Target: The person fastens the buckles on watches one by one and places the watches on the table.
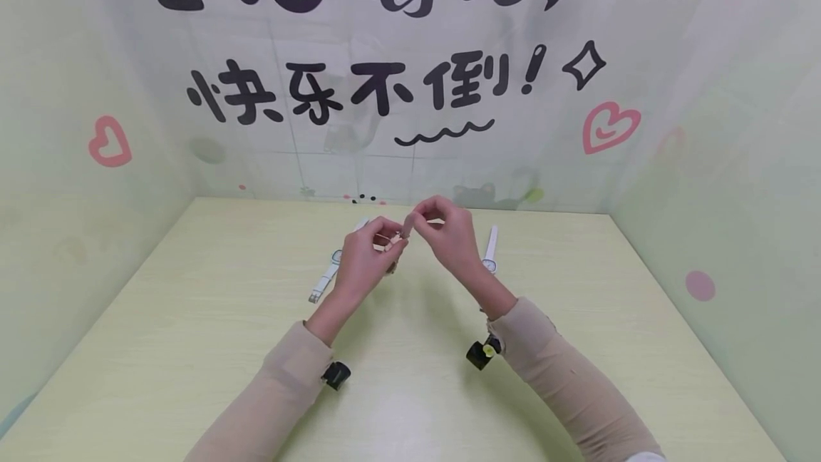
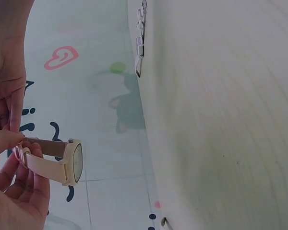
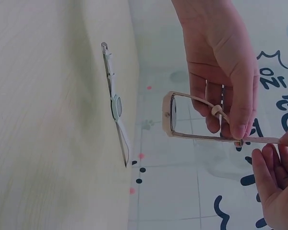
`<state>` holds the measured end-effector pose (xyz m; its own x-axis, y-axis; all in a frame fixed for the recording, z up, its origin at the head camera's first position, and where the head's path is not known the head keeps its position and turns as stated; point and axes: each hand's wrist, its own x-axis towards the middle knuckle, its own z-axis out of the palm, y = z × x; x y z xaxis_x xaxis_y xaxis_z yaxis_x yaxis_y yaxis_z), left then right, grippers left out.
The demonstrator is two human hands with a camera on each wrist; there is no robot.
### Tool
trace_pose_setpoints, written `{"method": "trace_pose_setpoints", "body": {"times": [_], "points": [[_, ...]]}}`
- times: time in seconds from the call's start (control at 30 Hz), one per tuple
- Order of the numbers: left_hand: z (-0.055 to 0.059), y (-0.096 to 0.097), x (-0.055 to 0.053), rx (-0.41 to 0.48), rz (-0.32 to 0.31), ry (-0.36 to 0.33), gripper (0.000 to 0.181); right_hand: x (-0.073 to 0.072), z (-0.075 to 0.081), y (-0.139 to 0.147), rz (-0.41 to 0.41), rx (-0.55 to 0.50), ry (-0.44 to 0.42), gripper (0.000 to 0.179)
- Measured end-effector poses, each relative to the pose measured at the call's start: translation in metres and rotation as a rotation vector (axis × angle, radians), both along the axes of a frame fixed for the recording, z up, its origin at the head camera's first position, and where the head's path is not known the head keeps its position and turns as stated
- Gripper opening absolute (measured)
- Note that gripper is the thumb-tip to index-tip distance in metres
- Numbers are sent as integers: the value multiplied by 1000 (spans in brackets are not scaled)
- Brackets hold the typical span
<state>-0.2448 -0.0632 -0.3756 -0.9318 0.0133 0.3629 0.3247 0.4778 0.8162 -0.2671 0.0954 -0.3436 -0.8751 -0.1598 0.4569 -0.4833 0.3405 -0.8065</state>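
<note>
A pale pink wristwatch (image 2: 77, 163) is held up above the table, its strap bent into a loop and its case hanging away from the fingers. My left hand (image 1: 364, 259) pinches the strap at the buckle, thumb against fingers. The free strap end (image 3: 261, 140) runs through the buckle, and my right hand (image 1: 452, 234) pinches its tip between thumb and finger. In the head view the left hand's fingers hide most of the watch. The right wrist view shows the case side-on, beyond the left hand (image 3: 225, 57).
One white watch (image 1: 326, 278) lies on the table (image 1: 398, 405) left of the left hand, partly hidden by it. Another white watch (image 1: 492, 242) lies behind the right wrist. A printed curtain wall (image 1: 359, 177) closes the back. Black wrist cameras (image 1: 336, 375) hang below the sleeves.
</note>
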Motion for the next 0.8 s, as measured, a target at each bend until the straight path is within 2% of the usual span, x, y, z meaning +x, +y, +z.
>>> {"method": "trace_pose_setpoints", "body": {"times": [0.33,0.53,0.73,0.8], "points": [[-2,-3,0,-2,-9,-61,23,-2,-1,2,-22,-52,-10,12],[0,-2,-1,-11,-7,-56,23,-5,-5,3,24,-83,-10,11],[1,-1,0,-23,-3,-55,21,-6,-6,3,61,-35,15,27],[2,-1,0,-27,-2,-46,21,-6,-7,3,59,-9,6,27]]}}
